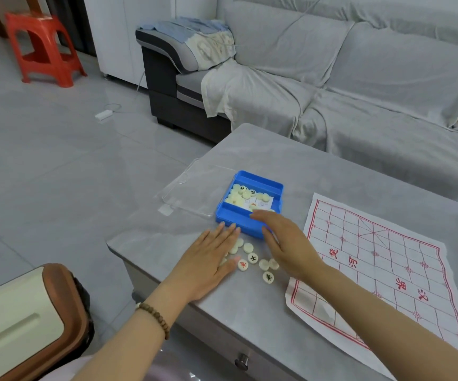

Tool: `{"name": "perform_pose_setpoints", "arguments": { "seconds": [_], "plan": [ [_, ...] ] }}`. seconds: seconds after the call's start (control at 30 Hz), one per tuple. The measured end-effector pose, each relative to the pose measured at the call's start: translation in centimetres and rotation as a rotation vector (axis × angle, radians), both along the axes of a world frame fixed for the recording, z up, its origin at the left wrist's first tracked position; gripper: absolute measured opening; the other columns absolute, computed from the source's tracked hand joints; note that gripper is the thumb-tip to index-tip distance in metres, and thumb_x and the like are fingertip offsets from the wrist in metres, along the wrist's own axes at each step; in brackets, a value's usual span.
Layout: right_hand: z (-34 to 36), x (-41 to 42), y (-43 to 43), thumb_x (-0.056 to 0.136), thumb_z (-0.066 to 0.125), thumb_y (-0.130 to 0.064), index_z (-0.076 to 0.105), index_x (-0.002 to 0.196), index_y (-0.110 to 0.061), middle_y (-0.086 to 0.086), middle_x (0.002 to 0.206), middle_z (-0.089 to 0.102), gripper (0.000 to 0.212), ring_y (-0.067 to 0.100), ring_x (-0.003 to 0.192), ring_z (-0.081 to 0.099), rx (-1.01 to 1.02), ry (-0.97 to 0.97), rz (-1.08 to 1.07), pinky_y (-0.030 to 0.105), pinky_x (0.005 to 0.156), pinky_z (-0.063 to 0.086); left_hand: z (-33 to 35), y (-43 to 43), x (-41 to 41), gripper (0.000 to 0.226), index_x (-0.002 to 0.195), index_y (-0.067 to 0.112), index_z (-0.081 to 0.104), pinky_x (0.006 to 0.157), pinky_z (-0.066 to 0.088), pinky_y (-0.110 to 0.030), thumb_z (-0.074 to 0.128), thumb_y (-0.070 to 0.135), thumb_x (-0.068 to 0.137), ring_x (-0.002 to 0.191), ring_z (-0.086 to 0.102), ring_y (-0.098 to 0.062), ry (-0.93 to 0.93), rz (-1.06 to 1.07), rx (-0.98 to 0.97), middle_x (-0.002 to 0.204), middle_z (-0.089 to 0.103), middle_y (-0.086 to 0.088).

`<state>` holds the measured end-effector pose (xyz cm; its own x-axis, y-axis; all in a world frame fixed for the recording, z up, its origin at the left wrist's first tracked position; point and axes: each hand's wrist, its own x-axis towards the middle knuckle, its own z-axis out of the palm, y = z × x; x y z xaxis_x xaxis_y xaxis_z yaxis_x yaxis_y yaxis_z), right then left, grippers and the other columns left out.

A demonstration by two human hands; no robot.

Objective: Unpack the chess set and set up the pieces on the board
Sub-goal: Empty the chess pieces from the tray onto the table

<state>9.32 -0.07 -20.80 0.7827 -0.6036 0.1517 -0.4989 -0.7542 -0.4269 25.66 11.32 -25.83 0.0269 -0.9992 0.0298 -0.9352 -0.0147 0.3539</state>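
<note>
On the grey coffee table (291, 155) a blue plastic box (259, 179) stands open, with its clear lid (195, 188) lying flat just to its left. Inside the box is a heap of cream xiangqi discs (237, 193), most of them blank side up, on top of a printed paper slip (262, 202). Several more loose discs (248, 247) lie on the table just in front of the box, between the two hands. One shows a red character (243, 265), two show black characters (253, 258), and the others are blank. The left hand (208, 262) lies flat, palm down and fingers straight, covering a few discs at the left edge of this cluster. A wooden bead bracelet (155, 317) is on its wrist. The right hand (284, 244) reaches over the cluster to the box. Its fingers (258, 215) lie nearly straight across the near rim and its thumb is against the outer front wall; whether it is actually pinching that wall cannot be told. To the right of the box and hands, the paper xiangqi board (373, 259), white with red lines, is spread on the table with no pieces on it. Beyond the table stands a sofa (359, 78) under a grey cover, and a red plastic stool (43, 48) stands on the tiled floor far to the left.
</note>
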Motion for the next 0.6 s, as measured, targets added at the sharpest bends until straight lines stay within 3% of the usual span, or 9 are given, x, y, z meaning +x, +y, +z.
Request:
{"name": "perform_pose_setpoints", "arguments": {
  "seconds": [0.13,0.3,0.4,0.53,0.6],
  "plan": [
    [1.1,1.3,-3.1,0.098,0.043,-0.024,0.04,0.136,-0.023,-0.006,0.142,0.042,0.039,0.013,0.127,0.042,0.096,-0.037,-0.137,0.018,0.096,0.03,0.9,-1.9,2.5,0.066,0.142,0.035,-0.015,0.116,-0.011,-0.028,-0.011,0.064,0.083,0.138,-0.021,0.0,0.014,0.129,-0.129,0.15,-0.017,0.018],
    [-0.4,5.6,-6.0,0.098,0.039,-0.024,0.041,0.133,-0.012,0.005,0.134,0.048,0.037,0.023,0.118,0.048,0.234,0.057,-0.252,0.031,0.095,0.038,0.7,-4.0,4.2,0.091,0.146,0.03,-0.01,0.111,-0.018,-0.025,-0.024,0.075,0.068,0.141,-0.017,-0.004,0.063,0.287,-0.12,0.156,-0.006,0.013],
    [-1.8,8.3,-6.8,0.095,0.038,-0.025,0.05,0.104,-0.007,0.01,0.106,0.051,0.023,0.027,0.101,0.044,0.169,0.091,-0.307,0.035,0.083,0.039,0.3,-5.0,4.5,0.095,0.147,0.029,-0.01,0.11,-0.02,-0.026,-0.027,0.074,0.065,0.139,-0.02,-0.004,0.047,0.314,-0.09,0.157,-0.005,0.011],
    [-2.7,10.7,-6.9,0.095,0.042,-0.041,0.052,0.115,-0.01,0.005,0.112,0.049,0.038,0.022,0.105,0.042,0.084,0.055,-0.235,0.032,0.091,0.035,-0.4,-5.8,4.5,0.11,0.146,0.028,-0.014,0.11,-0.019,-0.033,-0.037,0.077,0.051,0.141,-0.02,-0.012,-0.079,0.329,-0.028,0.156,-0.013,0.007],
    [-3.2,10.7,-7.0,0.095,0.042,-0.043,0.052,0.112,-0.011,0.003,0.11,0.05,0.038,0.021,0.103,0.045,0.052,0.036,-0.212,0.031,0.088,0.037,-0.6,-6.0,4.6,0.114,0.147,0.028,-0.013,0.112,-0.017,-0.035,-0.036,0.079,0.048,0.142,-0.018,-0.013,-0.089,0.338,0.006,0.156,-0.014,0.007]
  ]
}}
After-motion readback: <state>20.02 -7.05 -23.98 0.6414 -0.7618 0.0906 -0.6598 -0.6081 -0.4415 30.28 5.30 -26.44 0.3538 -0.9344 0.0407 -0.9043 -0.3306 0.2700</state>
